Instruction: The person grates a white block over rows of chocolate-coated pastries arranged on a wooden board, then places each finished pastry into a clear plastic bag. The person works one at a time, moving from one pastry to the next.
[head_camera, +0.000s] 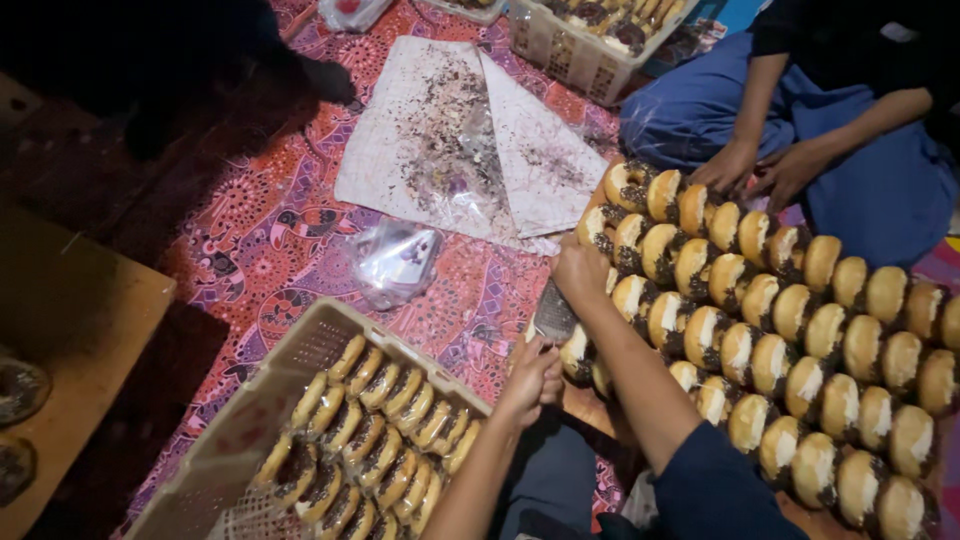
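— What's the person with the camera got hold of?

— The left hand (533, 378) is curled shut, fingers together, on the lower edge of a thin clear plastic bag (553, 315). It sits just above the near corner of a beige slotted plastic crate (300, 350) packed with rows of bagged, chocolate-topped doughnuts (385, 430).

— And the other hand?

— The right hand (580, 268) reaches forward over the same bag. It's down at the edge of the rows of golden ring doughnuts with dark chocolate sprinkles (760, 340), standing on edge on a wooden board (585, 405). Its fingers point away from me, so I cannot tell whether they're closed on a doughnut or only touching one.

— Where's the bag exactly?

— Between the two hands, at the near-left end of the doughnut rows, just beside the crate.

— Anyone else working?

— Yes, a person in blue clothing (880, 190) sits across the board, both hands (760, 168) resting at the far row of doughnuts.

— What's on the floor?

— A red patterned mat (260, 240). On it lies a white sheet (450, 140) scattered with chocolate crumbs, and near it a crumpled clear plastic wrapper (395, 262). A second pale crate (580, 45) with doughnuts stands at the far side.
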